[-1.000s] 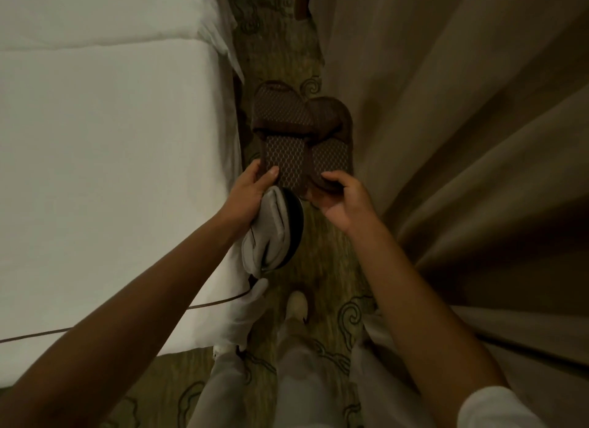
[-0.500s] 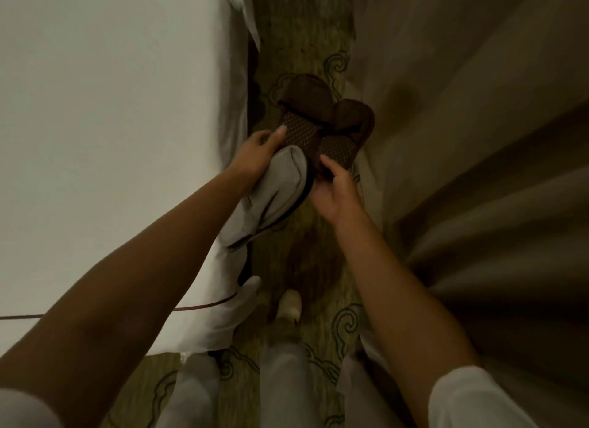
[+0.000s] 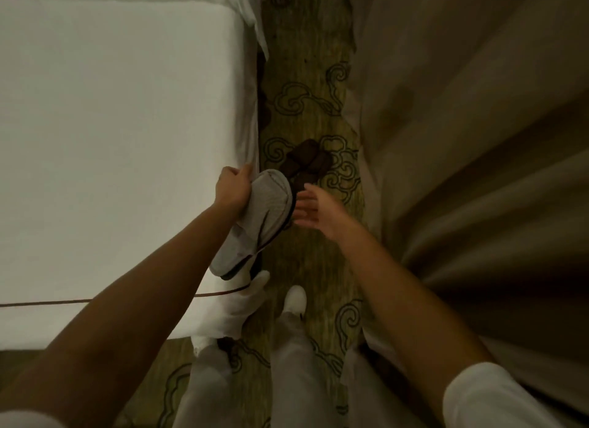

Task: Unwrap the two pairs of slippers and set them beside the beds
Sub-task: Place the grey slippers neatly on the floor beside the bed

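A wide white-sheeted bed (image 3: 121,140) is filling the left side, with a patterned green carpet (image 3: 306,86) running beside it. The dark brown slipper pair (image 3: 307,164) is lying on that carpet near the bed, so one pair looks placed. The left hand (image 3: 232,188) is gripping the grey fabric slipper pair (image 3: 258,223); the right hand (image 3: 314,209) is hovering empty, fingers spread. Next, the grey pair probably needs carrying to another bed.
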Demonstrator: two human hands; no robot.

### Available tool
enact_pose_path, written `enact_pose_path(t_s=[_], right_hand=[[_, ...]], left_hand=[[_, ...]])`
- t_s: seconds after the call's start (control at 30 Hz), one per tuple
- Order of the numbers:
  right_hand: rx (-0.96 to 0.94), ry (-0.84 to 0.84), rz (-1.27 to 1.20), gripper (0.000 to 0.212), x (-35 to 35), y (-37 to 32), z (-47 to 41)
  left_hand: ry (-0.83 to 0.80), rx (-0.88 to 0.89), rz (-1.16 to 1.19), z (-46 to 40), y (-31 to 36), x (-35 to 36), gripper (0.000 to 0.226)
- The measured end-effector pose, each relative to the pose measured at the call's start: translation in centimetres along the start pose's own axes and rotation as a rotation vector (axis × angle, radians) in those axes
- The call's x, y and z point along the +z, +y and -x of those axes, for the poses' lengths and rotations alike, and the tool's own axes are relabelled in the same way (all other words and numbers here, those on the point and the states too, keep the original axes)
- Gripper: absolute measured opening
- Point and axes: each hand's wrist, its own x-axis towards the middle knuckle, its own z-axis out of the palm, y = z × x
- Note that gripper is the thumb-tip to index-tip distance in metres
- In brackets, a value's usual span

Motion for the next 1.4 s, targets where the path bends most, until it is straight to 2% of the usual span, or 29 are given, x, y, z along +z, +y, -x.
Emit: enact_pose_path(t_s=[0.1,0.17,0.33,0.4,0.5,0.63,0.7,0.77,0.9,1.07,1.17,1.27,1.4], right_hand=[[-0.124,-0.090,-0.049,0.051,1.8,-1.7,3.9],[-0.203,-0.129,0.001,0.059,3.4,-2.1,6.8],[-0.388,-0.145,0.043,0.040,8.5,0.2,14.9],[-0.441,-0.137,0.100,0.050,11.1,2.0,17.9],[-0.495,-0.029,0.328,0.069,15.6,5.3,21.2],[-0.504,-0.035,0.384,0.062,20.3,9.4,23.7],[-0.508,-0.067,0.355,0.046,21.8,10.4,24.8],[-0.584,-0.079,0.324,0.030,22.8,10.7,25.8],[-0.679,-0.078,0.256,0.021,25.2,11.5,28.0],[-0.693,-0.069,0.124,0.020,31.7,13.7,29.5],[-0.705,-0.061,0.101,0.024,37.5,15.7,30.2],[-0.726,-0.081,0.163,0.025,44.0,17.9,30.9],[-0.698,-0.177,0.207,0.025,53.7,20.9,31.7]], left_hand=[[0.035,0.061,0.018,1.6,1.2,-2.0,0.035],[0.039,0.100,0.033,2.8,2.3,-3.7,0.035],[-0.013,0.191,0.012,6.5,3.1,-8.8,0.054],[-0.022,0.206,0.001,8.2,2.3,-11.6,0.058],[-0.027,0.198,0.008,10.1,1.1,-15.9,0.059],[-0.091,0.247,0.008,12.1,0.9,-20.4,0.054],[-0.107,0.242,0.031,13.2,0.6,-22.4,0.051],[-0.127,0.209,0.132,14.5,0.0,-24.7,0.055],[-0.258,0.216,0.393,19.0,-2.7,-30.5,0.054],[-0.086,0.448,0.002,24.5,-9.5,-37.4,0.078],[0.029,0.414,-0.162,25.3,-14.4,-42.1,0.086],[0.189,0.347,-0.192,25.4,-18.6,-47.9,0.088],[0.147,0.321,-0.176,26.5,-23.9,-56.9,0.101]])
